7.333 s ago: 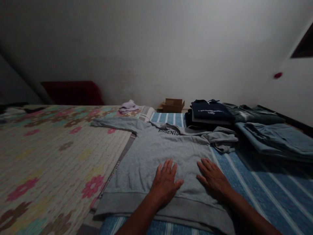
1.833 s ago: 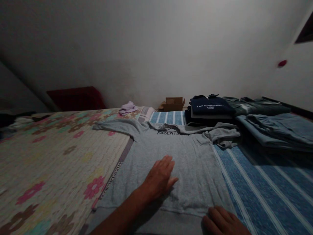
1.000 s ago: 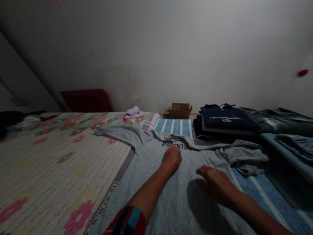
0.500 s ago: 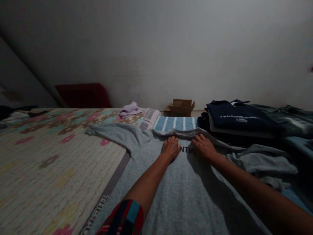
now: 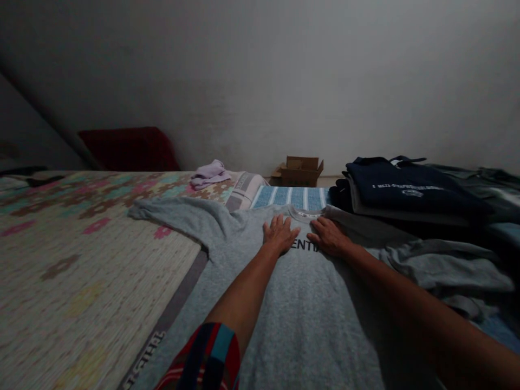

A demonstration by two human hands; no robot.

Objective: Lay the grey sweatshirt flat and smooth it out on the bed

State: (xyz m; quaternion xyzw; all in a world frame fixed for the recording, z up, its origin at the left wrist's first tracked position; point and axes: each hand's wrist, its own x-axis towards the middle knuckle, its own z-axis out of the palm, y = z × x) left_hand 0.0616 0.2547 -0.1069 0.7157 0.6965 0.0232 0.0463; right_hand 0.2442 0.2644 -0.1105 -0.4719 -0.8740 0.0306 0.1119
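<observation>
A grey T-shirt (image 5: 292, 303) with dark lettering lies spread flat on the bed, neck toward the far wall. My left hand (image 5: 279, 234) rests palm down on its chest, fingers spread, covering the start of the lettering. My right hand (image 5: 330, 237) lies flat beside it just below the collar. One sleeve (image 5: 179, 216) stretches left over the floral mat; the other sleeve (image 5: 439, 265) is bunched at the right. Neither hand grips anything.
A floral mat (image 5: 81, 254) covers the left of the bed and a blue striped sheet (image 5: 290, 196) shows beyond the collar. Folded dark clothes (image 5: 406, 189) are stacked at right. A lilac cloth (image 5: 209, 173), a cardboard box (image 5: 299, 170) and a dark red object (image 5: 128, 149) sit near the wall.
Both hands slid up from the shirt's hem to its chest near the collar. The collar now lies flat, and the view has moved closer to the shirt.
</observation>
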